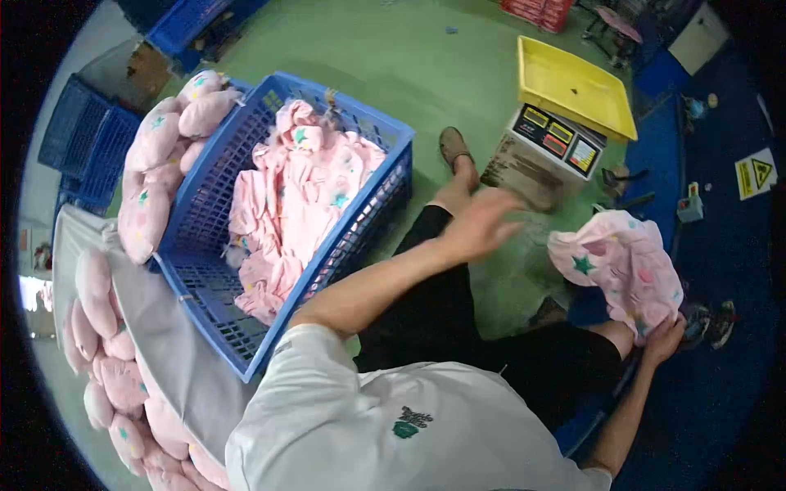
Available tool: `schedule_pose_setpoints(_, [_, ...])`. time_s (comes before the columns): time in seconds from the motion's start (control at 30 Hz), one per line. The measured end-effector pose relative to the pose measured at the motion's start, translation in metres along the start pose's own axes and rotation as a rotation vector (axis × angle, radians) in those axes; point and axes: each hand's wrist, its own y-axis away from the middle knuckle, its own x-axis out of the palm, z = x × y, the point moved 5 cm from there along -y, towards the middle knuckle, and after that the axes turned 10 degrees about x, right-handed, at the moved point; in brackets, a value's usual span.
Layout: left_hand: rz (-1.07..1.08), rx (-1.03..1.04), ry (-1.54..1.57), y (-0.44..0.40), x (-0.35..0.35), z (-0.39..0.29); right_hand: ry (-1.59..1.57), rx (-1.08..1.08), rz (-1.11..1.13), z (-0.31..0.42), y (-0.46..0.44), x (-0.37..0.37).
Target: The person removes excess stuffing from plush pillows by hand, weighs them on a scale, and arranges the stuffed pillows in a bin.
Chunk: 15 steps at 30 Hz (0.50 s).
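A pink cloth piece with green stars (614,266) is in my right hand (665,340), whose fingers close round its lower end at the right. My left hand (483,222) is over my lap, blurred by motion, with its fingers partly spread and nothing seen in it. To the left of my left arm stands a blue plastic basket (327,88) holding a heap of limp pink printed cloth (303,196). Beyond my hands is a weighing scale (559,141) with a yellow tray (573,86) on it.
Stuffed pink pieces (151,147) lie along the basket's left side, and more (123,380) fill a pale sack (176,327) at the lower left. Blue crates (82,135) stand at the far left. A red crate (536,12) is at the top.
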Motion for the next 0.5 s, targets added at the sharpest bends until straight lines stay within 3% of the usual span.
schedule_pose_setpoints(0.07, [0.029, -0.277, -0.219, 0.055, -0.065, 0.027, -0.119, -0.004, -0.065, 0.05, 0.009, -0.03])
schedule_pose_setpoints(0.17, [-0.107, -0.521, -0.481, 0.163, -0.138, 0.076, -0.25, -0.204, -0.107, 0.114, 0.024, -0.054])
schedule_pose_setpoints(0.2, [-0.047, -0.653, -0.548, 0.188, -0.156, 0.077, -0.294, -0.237, -0.058, 0.139, 0.033, -0.057])
schedule_pose_setpoints(0.27, [-0.029, -0.704, -0.657, 0.246, -0.176, 0.092, -0.437, -0.34, 0.055, 0.191, 0.052, -0.06])
schedule_pose_setpoints(0.3, [0.035, -0.769, -0.702, 0.269, -0.18, 0.096, -0.537, -0.414, 0.118, 0.219, 0.062, -0.06])
schedule_pose_setpoints(0.37, [0.316, -1.129, -0.583, 0.256, -0.186, 0.069, -0.558, -0.536, 0.183, 0.276, 0.082, -0.065])
schedule_pose_setpoints(0.5, [0.12, -0.966, -0.572, 0.256, -0.184, 0.065, -0.585, -0.706, 0.482, 0.34, 0.121, -0.041])
